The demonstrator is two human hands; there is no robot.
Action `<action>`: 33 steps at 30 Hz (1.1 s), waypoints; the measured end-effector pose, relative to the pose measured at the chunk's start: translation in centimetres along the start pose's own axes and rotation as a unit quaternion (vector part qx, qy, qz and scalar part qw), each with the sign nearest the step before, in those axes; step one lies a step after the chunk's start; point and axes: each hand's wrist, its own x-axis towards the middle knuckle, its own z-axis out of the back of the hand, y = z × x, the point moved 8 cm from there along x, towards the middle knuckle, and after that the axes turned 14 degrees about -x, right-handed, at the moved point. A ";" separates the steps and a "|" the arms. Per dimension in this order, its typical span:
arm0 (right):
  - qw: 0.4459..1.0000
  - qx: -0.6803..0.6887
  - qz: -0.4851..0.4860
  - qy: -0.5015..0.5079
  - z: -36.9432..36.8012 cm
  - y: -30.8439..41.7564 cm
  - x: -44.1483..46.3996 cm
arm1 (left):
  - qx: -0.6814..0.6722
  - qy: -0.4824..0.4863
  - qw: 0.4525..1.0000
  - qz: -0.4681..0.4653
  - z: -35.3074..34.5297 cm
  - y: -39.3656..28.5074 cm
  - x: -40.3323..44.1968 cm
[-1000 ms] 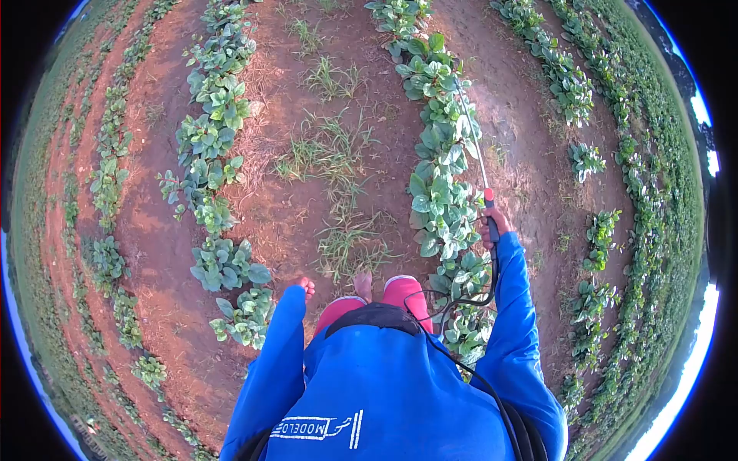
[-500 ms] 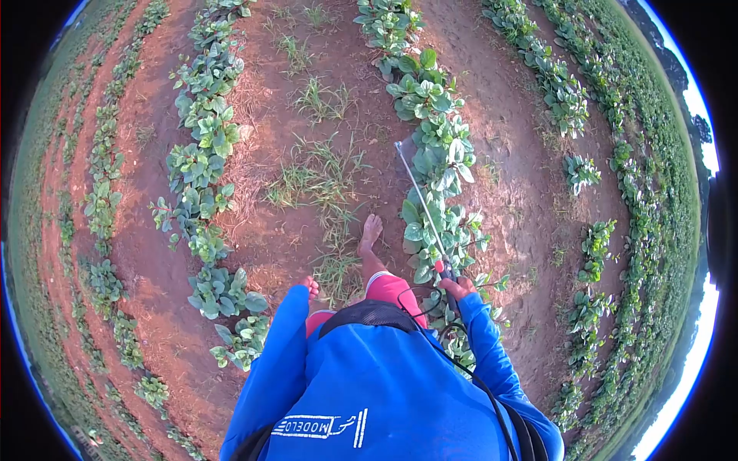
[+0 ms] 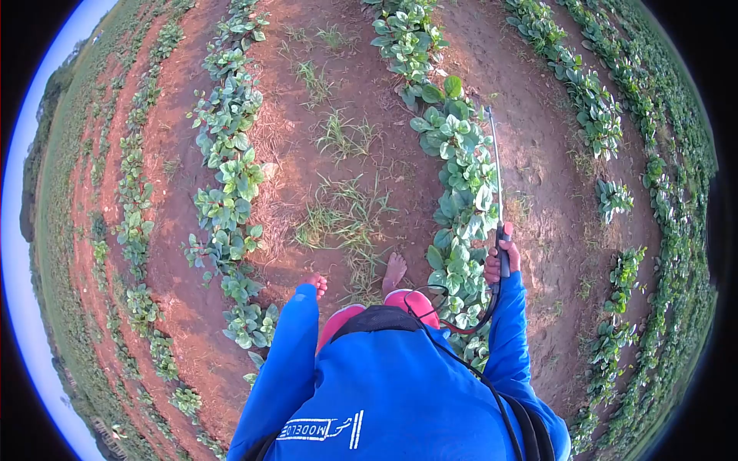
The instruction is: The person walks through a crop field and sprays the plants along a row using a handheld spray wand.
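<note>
My right hand [image 3: 502,263] is wrapped around the dark handle of a sprayer wand [image 3: 497,173], which has a red part at its top. The thin metal lance points forward along the right edge of a leafy green crop row [image 3: 460,180]. From the handle, a black hose [image 3: 483,324] loops back toward my waist. My left hand [image 3: 317,285] hangs low in front of my left sleeve, over bare soil, with its fingers curled and nothing visible in them. Whether spray leaves the tip, I cannot tell.
Another leafy row [image 3: 231,180] runs along my left. Between the rows lies reddish soil with grass tufts [image 3: 346,215], and my bare foot [image 3: 395,269] stands there. Further rows [image 3: 592,107] stretch away on the right. A black strap [image 3: 530,430] crosses my blue top.
The wand has swung right, from across the crop row to its right-hand side. My right hand has moved right and forward with it. The rows have shifted rightward in view.
</note>
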 end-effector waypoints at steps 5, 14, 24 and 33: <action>0.978 0.083 0.084 0.170 -1.7 11.3 5.0 | -0.037 -0.009 0.999 -0.024 -0.2 -2.1 1.4; 0.989 -0.105 -0.034 -0.100 -2.3 7.7 5.3 | -0.014 -0.005 0.999 0.043 1.8 -1.1 4.5; 0.749 -0.576 -0.072 -0.319 -3.9 1.2 6.4 | -0.007 0.067 0.998 -0.022 -2.3 -12.2 11.8; 0.745 -0.596 -0.026 -0.298 -15.6 13.5 20.7 | 0.003 0.090 0.991 -0.096 -3.5 -33.1 10.4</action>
